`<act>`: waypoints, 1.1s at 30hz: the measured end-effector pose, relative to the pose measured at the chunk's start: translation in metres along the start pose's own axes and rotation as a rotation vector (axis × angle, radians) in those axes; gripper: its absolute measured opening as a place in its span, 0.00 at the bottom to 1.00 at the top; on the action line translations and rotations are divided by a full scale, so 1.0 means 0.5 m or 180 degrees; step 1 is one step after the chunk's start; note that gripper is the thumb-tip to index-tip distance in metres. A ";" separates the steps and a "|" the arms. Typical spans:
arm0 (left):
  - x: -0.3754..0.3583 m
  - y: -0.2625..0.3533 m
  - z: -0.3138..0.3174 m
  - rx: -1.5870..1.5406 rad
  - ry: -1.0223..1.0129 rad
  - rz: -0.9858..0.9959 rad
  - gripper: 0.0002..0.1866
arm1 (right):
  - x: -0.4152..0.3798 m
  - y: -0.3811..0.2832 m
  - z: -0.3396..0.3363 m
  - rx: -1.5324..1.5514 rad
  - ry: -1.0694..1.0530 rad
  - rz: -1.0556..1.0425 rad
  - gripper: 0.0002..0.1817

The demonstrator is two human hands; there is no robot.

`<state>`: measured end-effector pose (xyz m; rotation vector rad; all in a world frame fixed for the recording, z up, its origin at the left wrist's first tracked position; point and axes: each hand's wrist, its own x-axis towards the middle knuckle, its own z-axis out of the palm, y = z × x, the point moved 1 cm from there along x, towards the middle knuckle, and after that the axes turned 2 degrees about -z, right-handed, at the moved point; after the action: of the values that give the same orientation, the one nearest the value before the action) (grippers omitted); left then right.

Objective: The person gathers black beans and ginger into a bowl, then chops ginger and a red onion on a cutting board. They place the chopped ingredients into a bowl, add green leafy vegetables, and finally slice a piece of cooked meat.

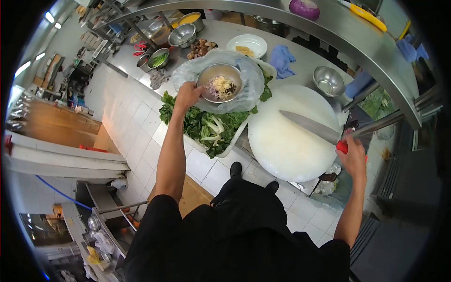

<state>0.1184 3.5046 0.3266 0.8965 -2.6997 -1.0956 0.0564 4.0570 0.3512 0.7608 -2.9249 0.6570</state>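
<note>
My left hand [189, 95] grips the rim of a metal bowl [203, 75] holding chopped pale and purplish pieces [221, 87]. Under the bowl lies a clear plastic bag [253, 82], above a white tray of leafy greens [211, 127]. On the right, my right hand [352, 155] is closed round the red handle of a large knife [312, 126]. The knife's blade lies over a round white cutting board [286, 150], its tip pointing left.
Behind stand a white plate [260, 43], a blue cloth [282, 61], an empty metal bowl [328, 81], mushrooms [201, 48] and a bowl of chopped greens [159, 58]. A steel shelf [282, 16] crosses overhead, with a purple onion [304, 8] on it.
</note>
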 end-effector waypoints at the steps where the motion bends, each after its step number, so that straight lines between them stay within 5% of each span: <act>1: 0.006 -0.007 0.007 -0.0459 0.0057 0.0039 0.17 | 0.006 0.001 0.001 0.0040 0.0008 -0.0082 0.20; 5: -0.095 -0.010 -0.061 -0.1701 0.0562 -0.0185 0.10 | 0.025 0.022 0.024 0.0105 -0.0002 -0.0451 0.18; 8: -0.133 -0.014 -0.055 -0.1152 0.0809 0.0206 0.11 | 0.042 0.014 0.046 0.0087 -0.0142 -0.0238 0.18; 13: -0.184 -0.046 -0.100 -0.1830 0.1062 0.0421 0.09 | 0.081 0.032 0.059 0.0325 -0.0410 -0.0559 0.18; 18: -0.281 -0.204 -0.180 -0.1976 0.1303 -0.0137 0.10 | 0.100 0.006 0.130 -0.0142 -0.0540 -0.0759 0.18; 23: -0.412 -0.449 -0.248 -0.1070 0.1721 -0.0492 0.10 | 0.039 -0.034 0.181 -0.0263 -0.0311 -0.0022 0.17; 25: -0.479 -0.513 -0.266 -0.1588 0.1592 -0.0871 0.11 | 0.013 -0.041 0.190 -0.0432 0.0008 0.0100 0.16; 33: -0.597 -0.810 -0.145 -0.2053 0.1254 -0.1522 0.12 | 0.023 -0.086 0.223 -0.1106 0.0501 0.0383 0.14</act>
<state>0.5823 3.3951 0.1501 1.4478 -1.6848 -1.5339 0.0732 3.9714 0.2684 0.4765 -2.8397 0.1911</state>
